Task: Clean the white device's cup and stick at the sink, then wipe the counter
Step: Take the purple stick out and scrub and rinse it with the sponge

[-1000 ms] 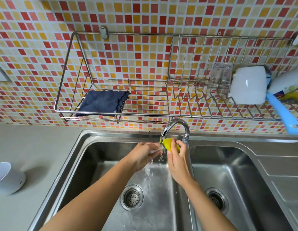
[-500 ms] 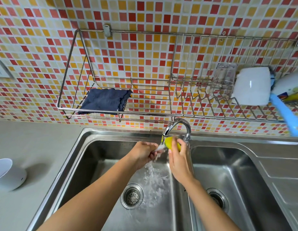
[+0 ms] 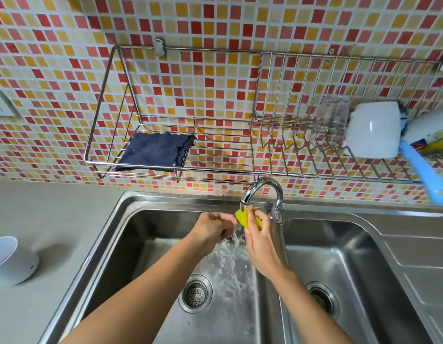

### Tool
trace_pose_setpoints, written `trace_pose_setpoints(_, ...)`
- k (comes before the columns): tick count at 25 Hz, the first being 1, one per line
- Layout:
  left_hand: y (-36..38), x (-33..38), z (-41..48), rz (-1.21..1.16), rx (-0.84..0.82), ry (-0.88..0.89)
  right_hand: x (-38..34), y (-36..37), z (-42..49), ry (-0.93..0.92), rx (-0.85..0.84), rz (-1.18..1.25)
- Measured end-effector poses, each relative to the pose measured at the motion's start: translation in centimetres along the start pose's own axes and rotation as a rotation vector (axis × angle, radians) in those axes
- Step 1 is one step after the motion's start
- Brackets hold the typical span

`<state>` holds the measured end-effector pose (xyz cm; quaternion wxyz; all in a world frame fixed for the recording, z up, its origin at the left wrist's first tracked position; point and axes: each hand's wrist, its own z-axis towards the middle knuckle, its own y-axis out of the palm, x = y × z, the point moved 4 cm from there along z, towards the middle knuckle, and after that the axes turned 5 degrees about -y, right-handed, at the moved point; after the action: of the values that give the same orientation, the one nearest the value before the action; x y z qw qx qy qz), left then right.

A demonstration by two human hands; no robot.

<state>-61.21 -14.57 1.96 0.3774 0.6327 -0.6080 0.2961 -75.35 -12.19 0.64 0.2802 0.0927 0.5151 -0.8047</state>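
Observation:
Both hands are under the running faucet [image 3: 265, 187] over the left basin of the steel sink [image 3: 108, 234]. My right hand [image 3: 262, 247] grips a yellow sponge [image 3: 242, 217] just below the spout. My left hand [image 3: 213, 229] is curled round a small white stick, which its fingers almost entirely hide, and holds it against the sponge. Water splashes down between the hands to the basin floor. The white device [image 3: 13, 259] stands on the grey counter [image 3: 54, 219] at the far left. A white cup [image 3: 374, 130] lies on the wall rack at the right.
A wire rack [image 3: 215, 170] hangs on the tiled wall above the sink. It holds a dark blue cloth [image 3: 156, 151] at the left, and a clear glass [image 3: 332, 120] and a blue-handled brush [image 3: 423, 175] at the right. A second basin [image 3: 339, 256] lies to the right.
The hands stay under the faucet, with the sponge shifting slightly against the left hand's fingers. The white tip seen at the left fingers earlier is now hidden. My view has tilted slightly.

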Motion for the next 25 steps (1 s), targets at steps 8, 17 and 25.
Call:
trace_pose_setpoints(8, 0.0, 0.0, -0.4, 0.024, 0.071, 0.099, 0.7, -0.1, 0.0, 0.072, 0.076, -0.024)
trace_pose_setpoints(17, 0.5, -0.6, -0.4, -0.065, 0.016, 0.065, 0.1, 1.5, -0.4, 0.051, -0.003, 0.168)
trace_pose_setpoints(25, 1.3, -0.3, -0.3, -0.067, 0.036, -0.031, 2.5, 3.3, -1.2, 0.373, -0.110, 0.369)
